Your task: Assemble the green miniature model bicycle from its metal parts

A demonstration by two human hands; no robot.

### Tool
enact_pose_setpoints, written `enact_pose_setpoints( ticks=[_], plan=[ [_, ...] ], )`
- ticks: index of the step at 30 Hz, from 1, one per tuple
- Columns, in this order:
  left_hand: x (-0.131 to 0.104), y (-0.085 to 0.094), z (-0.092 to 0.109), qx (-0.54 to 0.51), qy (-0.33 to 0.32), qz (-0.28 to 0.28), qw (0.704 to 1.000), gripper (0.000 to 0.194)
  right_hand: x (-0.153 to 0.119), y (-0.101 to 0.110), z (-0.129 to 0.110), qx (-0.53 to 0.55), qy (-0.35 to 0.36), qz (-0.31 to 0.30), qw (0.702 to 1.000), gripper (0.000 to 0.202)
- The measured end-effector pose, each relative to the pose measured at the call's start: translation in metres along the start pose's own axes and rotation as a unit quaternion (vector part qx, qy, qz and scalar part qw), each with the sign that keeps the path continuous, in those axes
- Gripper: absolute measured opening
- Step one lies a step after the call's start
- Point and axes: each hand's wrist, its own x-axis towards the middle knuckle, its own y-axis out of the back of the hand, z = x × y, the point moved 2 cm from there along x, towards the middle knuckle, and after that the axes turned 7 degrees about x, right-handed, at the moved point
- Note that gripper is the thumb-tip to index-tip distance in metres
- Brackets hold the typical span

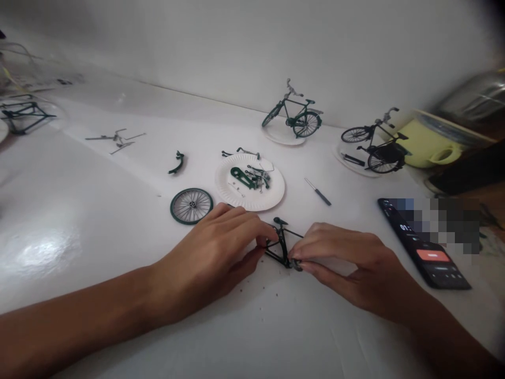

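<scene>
Between my hands, just above the white table, is a dark miniature bicycle frame (283,247) with a small saddle at its top. My left hand (221,252) is closed on the left side of the frame, thumb and fingers pinched. At the frame's lower end, my right hand (347,260) pinches a small greyish part (295,264), perhaps the crank piece; the fingertips partly cover it. Left of the frame lies a green spoked wheel (192,206). Tiny screws (263,288) are scattered on the table below my hands.
A paper plate (278,197) holds small bicycle parts. Beside it lie a screwdriver (317,191) and a curved green mudguard (177,162). Two assembled model bicycles, one green (292,113) and one black (374,139), stand behind. A phone (445,273) and yellow mug (424,137) are right.
</scene>
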Motion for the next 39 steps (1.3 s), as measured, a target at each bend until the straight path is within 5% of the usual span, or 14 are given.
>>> enact_pose_setpoints(
  ticks=[16,24,31,39],
  plan=[
    [0.002,-0.002,0.006,-0.013,-0.020,0.028,0.999,0.019,-0.004,0.000,0.004,-0.067,0.009,-0.049,0.997,0.013],
    [0.011,-0.004,0.022,0.111,-0.172,0.032,0.978,0.026,-0.004,0.005,-0.008,-0.069,-0.023,0.022,0.997,0.028],
    [0.010,-0.011,0.031,0.142,-0.249,0.076,0.955,0.035,-0.008,0.010,-0.010,-0.082,-0.053,-0.065,0.993,0.015],
    [0.013,-0.010,0.026,0.149,-0.231,0.062,0.959,0.033,-0.007,0.004,-0.003,-0.056,-0.144,-0.101,0.983,0.008]
  ],
)
